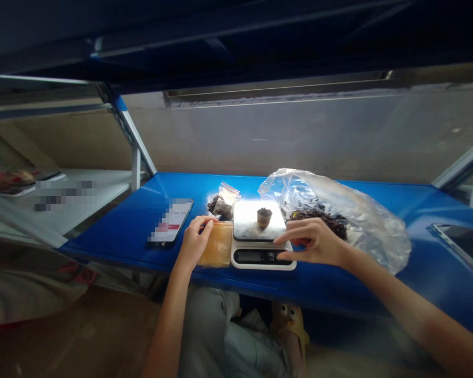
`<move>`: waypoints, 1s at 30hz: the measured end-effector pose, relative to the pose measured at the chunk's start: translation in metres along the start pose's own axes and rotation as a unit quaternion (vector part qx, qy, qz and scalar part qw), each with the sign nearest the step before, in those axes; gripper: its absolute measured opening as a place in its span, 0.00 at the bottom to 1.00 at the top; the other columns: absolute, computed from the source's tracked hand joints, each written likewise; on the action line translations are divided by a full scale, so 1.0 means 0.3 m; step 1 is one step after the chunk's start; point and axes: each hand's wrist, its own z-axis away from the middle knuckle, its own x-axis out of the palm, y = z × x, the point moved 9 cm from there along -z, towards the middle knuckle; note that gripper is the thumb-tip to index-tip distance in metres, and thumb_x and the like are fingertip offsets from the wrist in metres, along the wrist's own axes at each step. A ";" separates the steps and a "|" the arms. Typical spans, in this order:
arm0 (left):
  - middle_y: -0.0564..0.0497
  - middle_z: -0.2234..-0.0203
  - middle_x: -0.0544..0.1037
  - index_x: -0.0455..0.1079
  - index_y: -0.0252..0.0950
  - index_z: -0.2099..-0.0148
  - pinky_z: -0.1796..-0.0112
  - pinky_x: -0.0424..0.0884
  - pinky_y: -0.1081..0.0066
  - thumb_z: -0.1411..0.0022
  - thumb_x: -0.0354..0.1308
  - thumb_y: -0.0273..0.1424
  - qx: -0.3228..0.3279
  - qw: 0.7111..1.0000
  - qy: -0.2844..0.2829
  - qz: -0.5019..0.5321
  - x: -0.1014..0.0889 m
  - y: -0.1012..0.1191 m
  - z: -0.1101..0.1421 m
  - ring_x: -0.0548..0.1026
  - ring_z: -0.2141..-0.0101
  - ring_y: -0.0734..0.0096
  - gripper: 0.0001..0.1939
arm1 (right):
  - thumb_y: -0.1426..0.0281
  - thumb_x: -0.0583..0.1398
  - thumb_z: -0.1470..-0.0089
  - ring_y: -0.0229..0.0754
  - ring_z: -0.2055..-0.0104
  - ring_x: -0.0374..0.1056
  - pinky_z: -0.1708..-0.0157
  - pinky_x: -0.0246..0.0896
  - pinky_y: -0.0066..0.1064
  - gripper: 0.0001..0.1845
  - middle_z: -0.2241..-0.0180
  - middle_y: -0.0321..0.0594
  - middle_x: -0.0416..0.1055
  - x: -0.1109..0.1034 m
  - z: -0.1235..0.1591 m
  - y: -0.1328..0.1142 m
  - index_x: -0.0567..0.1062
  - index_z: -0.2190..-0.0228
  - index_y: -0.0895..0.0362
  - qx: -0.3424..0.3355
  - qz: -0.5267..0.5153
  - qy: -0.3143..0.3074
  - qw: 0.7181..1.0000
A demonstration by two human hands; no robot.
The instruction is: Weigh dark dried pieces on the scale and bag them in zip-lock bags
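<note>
Blue counter point(122, 231), lit brightest near the middle. Closest, below its front edge: grey trousers point(213, 331) and a yellow slipper point(289, 317) with cartoon eyes. At the front of the counter, a white digital kitchen scale point(256, 244), black control strip toward the near side, display too dim to read. Hold right grip point(317, 241) fairly wide at the scale's right side, thumb at the buttons, index finger apart from it by the edge of the plate. Rest left grip point(195, 241) at the upper left corner of a flat tan pouch point(216, 249), just beside the scale; fingers drawn in narrow, but can't tell whether pinching or merely touching. Upright on the scale's plate, a small brown cup point(264, 219) full of dark crumbly matter. Left of the pouch, a smartphone point(177, 223); behind it, a small clear zip bag point(230, 193) with dark chunks. To the right, a large clear plastic bag point(378, 231) around dark dried shreds point(335, 220). Farther off, a white shelf point(118, 181) at left and a grey wall point(260, 131).
</note>
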 end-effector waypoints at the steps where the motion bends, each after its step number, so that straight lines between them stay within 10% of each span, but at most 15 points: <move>1: 0.50 0.62 0.77 0.73 0.38 0.63 0.53 0.67 0.66 0.39 0.49 0.37 -0.003 1.000 0.000 0.004 0.001 -0.001 0.001 0.73 0.56 0.63 0.14 | 0.56 0.63 0.48 0.32 0.80 0.61 0.80 0.50 0.26 0.16 0.79 0.35 0.71 0.023 0.009 -0.013 0.82 0.66 0.54 -0.014 -0.004 -0.017 1.000; 21: 0.49 0.62 0.77 0.72 0.38 0.63 0.53 0.67 0.65 0.40 0.48 0.38 -0.013 1.000 0.019 0.000 -0.001 0.017 0.009 0.73 0.56 0.62 0.14 | 0.54 0.64 0.51 0.35 0.75 0.68 0.75 0.52 0.27 0.15 0.74 0.34 0.75 0.075 0.024 -0.048 0.80 0.66 0.51 -0.016 0.103 -0.098 0.990; 30: 0.49 0.62 0.77 0.73 0.39 0.63 0.54 0.67 0.66 0.39 0.48 0.38 0.000 1.000 0.012 -0.004 0.003 0.001 0.005 0.73 0.56 0.63 0.13 | 0.60 0.57 0.43 0.32 0.82 0.62 0.79 0.52 0.25 0.14 0.80 0.33 0.70 -0.081 -0.069 0.057 0.79 0.71 0.53 0.057 0.138 0.111 0.983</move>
